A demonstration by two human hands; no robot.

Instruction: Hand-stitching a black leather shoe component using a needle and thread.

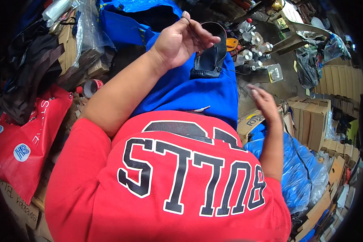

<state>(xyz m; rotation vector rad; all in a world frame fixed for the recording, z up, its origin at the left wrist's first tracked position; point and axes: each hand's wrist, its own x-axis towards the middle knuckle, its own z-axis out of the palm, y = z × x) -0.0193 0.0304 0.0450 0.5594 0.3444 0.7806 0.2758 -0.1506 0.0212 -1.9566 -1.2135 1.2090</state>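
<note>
On my lap, over blue cloth [173, 92], lies a black leather shoe [206, 70] with gathered stitching round its toe. My left hand [180, 43] is raised beside the shoe and covers part of it. Its fingers are curled, and a thin dark thread seems to run across them, with the thumb pointing up. Out to the right of my lap is my right hand [264, 104], its fingers drawn together and smeared by motion. Whatever it holds is too thin or blurred to make out. Close to the shoe, a thin dark line stretches rightward.
Several small bottles [252, 52] and a squarish clear container [275, 73] stand beyond my right hand. Cardboard boxes [306, 121] and a blue plastic bag [294, 169] are at right. A red bag [32, 141], a bottle [90, 87] and a blue sack [121, 24] lie leftward.
</note>
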